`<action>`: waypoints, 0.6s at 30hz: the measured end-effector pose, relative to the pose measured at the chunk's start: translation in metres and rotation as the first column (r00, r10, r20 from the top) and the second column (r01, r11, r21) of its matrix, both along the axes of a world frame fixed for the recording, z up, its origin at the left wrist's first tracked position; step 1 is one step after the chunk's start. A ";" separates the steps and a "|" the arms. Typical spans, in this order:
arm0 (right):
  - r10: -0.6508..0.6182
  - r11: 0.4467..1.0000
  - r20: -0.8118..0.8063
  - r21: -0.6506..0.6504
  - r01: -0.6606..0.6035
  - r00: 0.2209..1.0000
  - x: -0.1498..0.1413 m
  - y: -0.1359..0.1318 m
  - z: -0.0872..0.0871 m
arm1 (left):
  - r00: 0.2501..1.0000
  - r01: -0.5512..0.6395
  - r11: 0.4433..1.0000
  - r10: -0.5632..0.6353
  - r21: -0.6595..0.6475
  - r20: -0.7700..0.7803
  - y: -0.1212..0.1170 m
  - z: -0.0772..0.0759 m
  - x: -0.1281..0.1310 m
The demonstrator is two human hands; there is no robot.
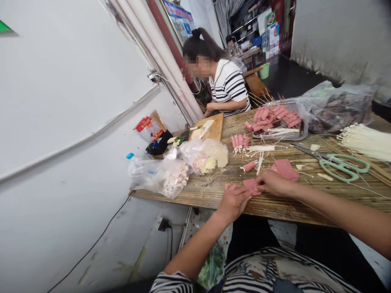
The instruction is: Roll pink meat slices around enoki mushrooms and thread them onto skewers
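At the table's near edge, my left hand [234, 200] and my right hand [271, 183] are both closed on a thin square pink meat slice [250, 185]. My fingers pinch it from its two sides, and whether anything lies inside it is hidden. Just beyond my right hand is a stack of the same pink slices [285, 169]. One finished roll [249, 166] of pink meat around enoki mushrooms lies behind the slice. Farther back are several more rolls [240, 141] in a row, beside a small bunch of loose enoki [261, 148].
Green-handled scissors [343, 167] and a large enoki bunch [366, 140] lie at right. A plastic tray [302, 132] holds skewered pink rolls. Bagged mushrooms [175, 179] stand at left, near a cutting board [216, 122]. Across the table sits a person in a striped shirt [230, 85].
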State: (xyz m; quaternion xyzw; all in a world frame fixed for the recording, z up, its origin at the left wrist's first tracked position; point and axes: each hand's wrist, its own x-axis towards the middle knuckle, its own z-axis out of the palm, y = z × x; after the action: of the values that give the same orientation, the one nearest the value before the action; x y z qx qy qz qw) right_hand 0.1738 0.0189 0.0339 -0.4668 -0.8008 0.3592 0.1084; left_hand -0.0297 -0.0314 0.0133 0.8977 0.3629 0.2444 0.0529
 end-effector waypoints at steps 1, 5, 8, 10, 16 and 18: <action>-0.004 1.000 0.013 0.015 0.004 1.000 -0.001 0.000 0.001 | 1.000 0.002 1.000 -0.002 0.004 -0.002 0.000 0.001 0.001; 0.007 0.998 0.043 0.058 -0.010 0.999 -0.001 -0.001 0.000 | 0.999 -0.039 0.999 0.039 0.023 -0.007 0.001 0.003 0.006; 0.047 0.995 0.033 0.085 -0.050 0.998 0.002 -0.001 0.000 | 0.996 -0.067 0.998 0.067 0.001 -0.053 0.002 0.006 0.010; 0.068 0.986 0.029 0.153 -0.072 0.997 0.005 -0.005 0.003 | 0.993 -0.088 0.996 0.085 -0.026 -0.078 0.003 0.008 0.012; 0.137 0.762 0.062 0.631 -0.145 0.989 0.006 -0.037 -0.006 | 0.985 -0.129 0.988 0.118 -0.083 -0.129 0.004 0.013 0.013; 0.170 0.664 0.104 0.723 -0.192 0.980 0.003 -0.044 -0.016 | 0.984 -0.127 0.987 0.112 -0.102 -0.139 0.005 0.014 0.012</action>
State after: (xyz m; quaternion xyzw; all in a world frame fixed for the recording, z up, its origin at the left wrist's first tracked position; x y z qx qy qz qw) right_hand 0.1771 -0.0251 0.0177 -0.3079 -0.9211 0.0133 0.2380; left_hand -0.0173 -0.0266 0.0272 0.8842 0.4317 0.1667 0.0633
